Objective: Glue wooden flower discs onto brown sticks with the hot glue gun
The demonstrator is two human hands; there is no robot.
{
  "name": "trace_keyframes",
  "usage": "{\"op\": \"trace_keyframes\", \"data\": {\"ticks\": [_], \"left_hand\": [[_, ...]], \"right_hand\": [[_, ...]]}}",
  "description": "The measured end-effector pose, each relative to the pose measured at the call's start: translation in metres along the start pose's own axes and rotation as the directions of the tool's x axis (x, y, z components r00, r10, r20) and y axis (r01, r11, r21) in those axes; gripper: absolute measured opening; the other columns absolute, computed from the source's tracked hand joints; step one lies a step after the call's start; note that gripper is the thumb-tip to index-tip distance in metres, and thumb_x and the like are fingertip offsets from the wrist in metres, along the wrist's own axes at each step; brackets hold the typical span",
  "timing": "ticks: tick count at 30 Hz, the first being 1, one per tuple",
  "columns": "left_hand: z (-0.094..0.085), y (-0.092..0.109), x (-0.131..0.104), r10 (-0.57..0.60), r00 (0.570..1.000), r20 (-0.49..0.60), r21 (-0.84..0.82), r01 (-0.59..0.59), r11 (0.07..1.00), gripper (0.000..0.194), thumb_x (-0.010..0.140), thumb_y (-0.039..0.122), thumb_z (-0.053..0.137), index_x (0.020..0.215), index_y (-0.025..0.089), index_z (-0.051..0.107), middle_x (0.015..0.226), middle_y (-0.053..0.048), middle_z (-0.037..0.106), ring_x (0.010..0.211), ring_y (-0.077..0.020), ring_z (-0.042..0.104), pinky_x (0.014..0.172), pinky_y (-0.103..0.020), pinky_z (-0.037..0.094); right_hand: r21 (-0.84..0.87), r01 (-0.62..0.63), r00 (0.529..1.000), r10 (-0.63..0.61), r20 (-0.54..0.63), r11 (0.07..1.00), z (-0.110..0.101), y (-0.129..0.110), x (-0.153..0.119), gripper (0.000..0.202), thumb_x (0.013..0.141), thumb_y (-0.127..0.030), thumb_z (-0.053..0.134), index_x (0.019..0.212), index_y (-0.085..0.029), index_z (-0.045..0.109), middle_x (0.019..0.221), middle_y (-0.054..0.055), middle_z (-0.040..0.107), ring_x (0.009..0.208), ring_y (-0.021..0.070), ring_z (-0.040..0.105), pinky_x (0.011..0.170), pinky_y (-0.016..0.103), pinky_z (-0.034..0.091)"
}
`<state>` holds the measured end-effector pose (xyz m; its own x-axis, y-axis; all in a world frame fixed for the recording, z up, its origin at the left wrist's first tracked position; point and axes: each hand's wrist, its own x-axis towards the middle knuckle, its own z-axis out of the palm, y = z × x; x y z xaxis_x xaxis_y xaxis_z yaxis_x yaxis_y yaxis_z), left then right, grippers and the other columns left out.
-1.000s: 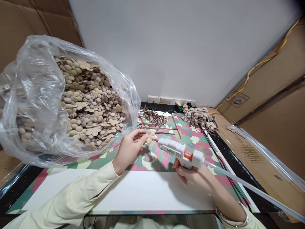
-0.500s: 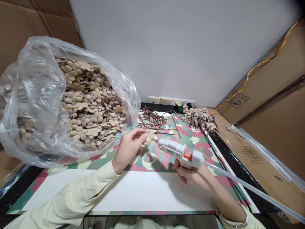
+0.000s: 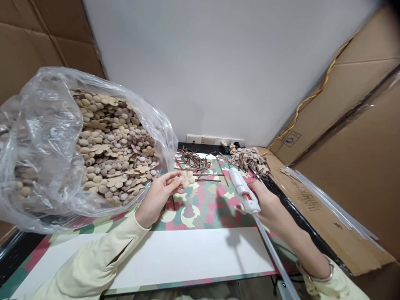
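Observation:
Between the thumb and fingers of my left hand (image 3: 161, 193) is a beige, flower-shaped piece (image 3: 188, 179) with rounded petals, held up over the patterned table cover. My right hand (image 3: 270, 206) is wrapped round the handle of a white hot glue gun (image 3: 243, 189) with an orange part. The gun's nozzle end points away from me toward the back of the table, apart from the flower. A long clear glue stick (image 3: 275, 254) runs out of its rear. Behind my left hand lie thin brown strips (image 3: 193, 158) in a loose bunch.
A large clear plastic bag (image 3: 43, 137) full of beige and greyish flower pieces (image 3: 115, 154) stands at the left. Assembled flowers with brown stems (image 3: 248, 158) are heaped back right. Clear glue sticks (image 3: 334, 204) lie on cardboard. White paper (image 3: 187, 254) lies in front.
My right hand has swung the glue gun right and away from the flower, turning its nozzle toward the back. My left hand still holds the flower, its face now more visible. The view has shifted slightly.

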<state>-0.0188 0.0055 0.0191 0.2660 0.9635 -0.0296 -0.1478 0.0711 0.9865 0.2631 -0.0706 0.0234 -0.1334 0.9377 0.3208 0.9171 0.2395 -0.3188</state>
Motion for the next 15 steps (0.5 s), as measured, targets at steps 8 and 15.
{"op": "trace_keyframes", "data": {"ticks": [8, 15], "left_hand": [[0.001, 0.002, -0.001, -0.019, 1.0, 0.014, -0.006, 0.019, 1.0, 0.045, 0.076, 0.037, 0.063, 0.115, 0.016, 0.056, 0.082, -0.004, 0.063, 0.072, -0.0132, 0.059, 0.066, -0.025, 0.05], [0.001, 0.001, -0.002, -0.121, 0.991, 0.052, 0.042, 0.118, 0.992, 0.037, 0.076, 0.04, 0.062, 0.104, 0.015, 0.061, 0.082, -0.006, 0.063, 0.065, -0.0143, 0.061, 0.044, -0.019, 0.042]], "right_hand": [[-0.205, 0.006, 0.99, 0.023, 0.138, 0.979, 0.009, 0.088, 0.012, 0.033, 0.082, -0.041, 0.053, 0.102, -0.016, 0.045, 0.105, 0.014, 0.049, 0.082, 0.0237, 0.057, 0.064, 0.032, 0.046], [-0.151, 0.071, 0.957, -0.024, 0.29, 0.986, 0.007, 0.105, 0.024, 0.041, 0.08, -0.048, 0.055, 0.105, -0.017, 0.048, 0.113, 0.017, 0.049, 0.096, 0.0269, 0.054, 0.079, 0.036, 0.045]]}}
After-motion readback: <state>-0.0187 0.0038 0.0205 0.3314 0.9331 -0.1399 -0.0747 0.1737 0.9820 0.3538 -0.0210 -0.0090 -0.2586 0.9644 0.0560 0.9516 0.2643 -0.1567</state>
